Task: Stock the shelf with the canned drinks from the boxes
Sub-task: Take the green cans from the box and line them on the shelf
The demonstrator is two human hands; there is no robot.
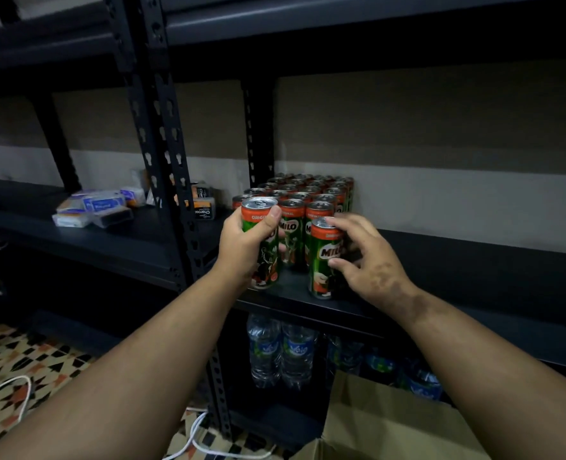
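glossy metal cans (294, 200), matt metal shelf (457, 260)

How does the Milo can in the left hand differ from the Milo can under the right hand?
The left hand wraps the left Milo can by its body, thumb near the rim; the right hand touches the right Milo can with fingertips only. The left can tilts and looks lifted; the right one stands upright on the shelf. Both share the same green and orange label.

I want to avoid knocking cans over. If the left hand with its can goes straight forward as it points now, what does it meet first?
Most likely the front row of Milo cans on the shelf. The left hand holds its Milo can right before them; the exact gap is unclear from this view.
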